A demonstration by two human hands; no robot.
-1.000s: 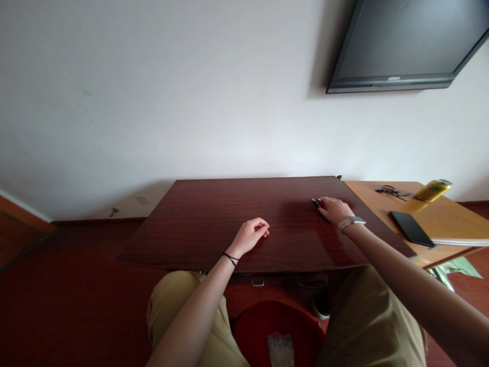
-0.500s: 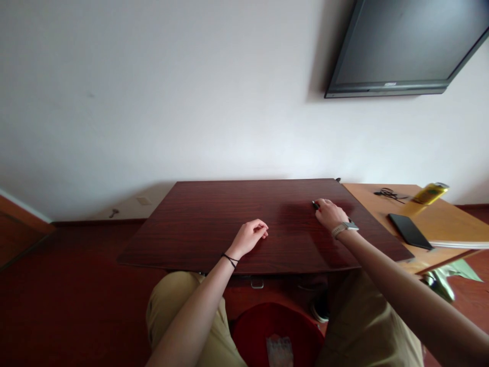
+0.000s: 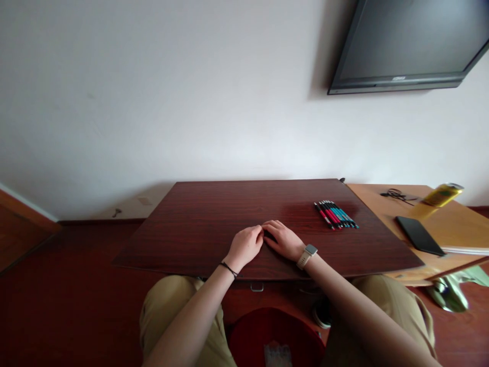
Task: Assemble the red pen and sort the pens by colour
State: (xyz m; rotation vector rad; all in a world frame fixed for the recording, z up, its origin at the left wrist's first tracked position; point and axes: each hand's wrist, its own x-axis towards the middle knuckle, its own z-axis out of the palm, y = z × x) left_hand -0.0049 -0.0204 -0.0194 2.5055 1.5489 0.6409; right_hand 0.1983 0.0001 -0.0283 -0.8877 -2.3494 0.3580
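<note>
Left hand (image 3: 244,248), just below the centre of the frame: fingers are curling closed; a black band (image 3: 229,270) is circling the wrist. Right hand (image 3: 284,241), adjoining: fingers are bending loosely, unclosed, their tips touching the left hand; a pale-strapped watch (image 3: 306,256) is circling the wrist. Both are resting on a dark red, wood-grained bench (image 3: 214,214). Pens (image 3: 336,215), right of centre: lying side by side in one slanting row on that bench, apart from both hands; red, blue and black parts are showing, any lettering being too small to read. Far right, on a second, lighter bench (image 3: 367,196): a black cable (image 3: 397,194) is lying looped; a flat black slab (image 3: 419,235) is lying nearer; a yellow can (image 3: 443,194) is showing illegible print. Upper right: a television (image 3: 405,41) is hanging, bearing an unreadable pale logo.
</note>
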